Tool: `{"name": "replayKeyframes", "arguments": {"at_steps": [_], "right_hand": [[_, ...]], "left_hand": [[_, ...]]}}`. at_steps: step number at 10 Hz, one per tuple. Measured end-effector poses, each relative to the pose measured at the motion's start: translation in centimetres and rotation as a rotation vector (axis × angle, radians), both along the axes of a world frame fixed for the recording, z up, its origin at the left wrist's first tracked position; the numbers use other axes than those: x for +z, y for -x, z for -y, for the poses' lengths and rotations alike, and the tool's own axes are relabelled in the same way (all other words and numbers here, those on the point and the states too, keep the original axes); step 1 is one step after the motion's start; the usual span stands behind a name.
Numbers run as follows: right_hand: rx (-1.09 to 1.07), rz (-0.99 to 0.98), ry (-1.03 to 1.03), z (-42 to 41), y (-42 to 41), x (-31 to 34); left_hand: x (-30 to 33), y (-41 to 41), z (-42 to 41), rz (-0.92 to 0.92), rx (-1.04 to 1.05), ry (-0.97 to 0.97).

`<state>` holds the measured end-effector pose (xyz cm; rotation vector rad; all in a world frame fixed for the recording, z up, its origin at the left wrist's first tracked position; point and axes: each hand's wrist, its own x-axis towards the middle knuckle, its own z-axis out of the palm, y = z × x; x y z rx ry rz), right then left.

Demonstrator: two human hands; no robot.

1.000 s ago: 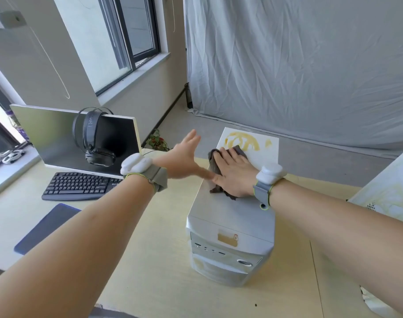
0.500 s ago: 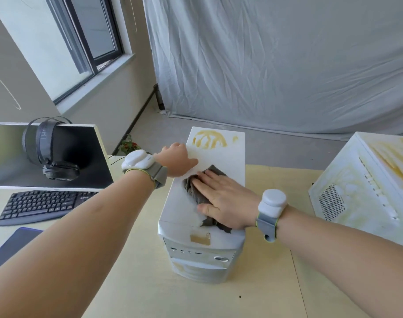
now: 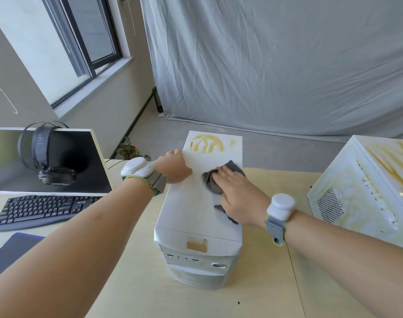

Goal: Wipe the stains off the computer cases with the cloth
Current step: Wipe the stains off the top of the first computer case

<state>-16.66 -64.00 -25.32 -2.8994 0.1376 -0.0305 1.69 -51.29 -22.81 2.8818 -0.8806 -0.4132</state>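
Note:
A white computer case [image 3: 186, 210] stands upright on the desk, with a yellow-brown stain [image 3: 207, 143] at the far end of its top. On the right half of that top lies a grey cloth [image 3: 211, 180], and my right hand [image 3: 237, 196] presses flat on it with straight fingers. My left hand [image 3: 174, 166] grips the case's left top edge, fingers curled over the side. At the right stands a second white case [image 3: 365, 189], smeared yellow on its top and side.
A monitor [image 3: 81, 161] with black headphones [image 3: 46, 154] hung on it stands at the left, a black keyboard [image 3: 42, 210] in front and a dark blue mouse pad [image 3: 10, 253] nearer me. A grey sheet [image 3: 276, 65] hangs behind the desk.
My left hand went from open in the air to gripping the case's left edge. My right hand slid the cloth back toward me, then forward again toward the stain.

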Motion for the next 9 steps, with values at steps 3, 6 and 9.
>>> {"name": "replayKeyframes", "arguments": {"at_steps": [3, 6, 9], "right_hand": [[-0.096, -0.113, 0.082, 2.7, -4.8, 0.1], [0.031, -0.174, 0.132, -4.2, -5.6, 0.3], [0.363, -0.257, 0.128, -2.7, -3.0, 1.5]], "left_hand": [[-0.2, -1.3, -0.4, -0.003, -0.121, -0.088], [0.3, -2.5, -2.4, -0.191, -0.166, -0.031], [1.2, -1.9, -4.5, -0.303, -0.042, 0.054]]}}
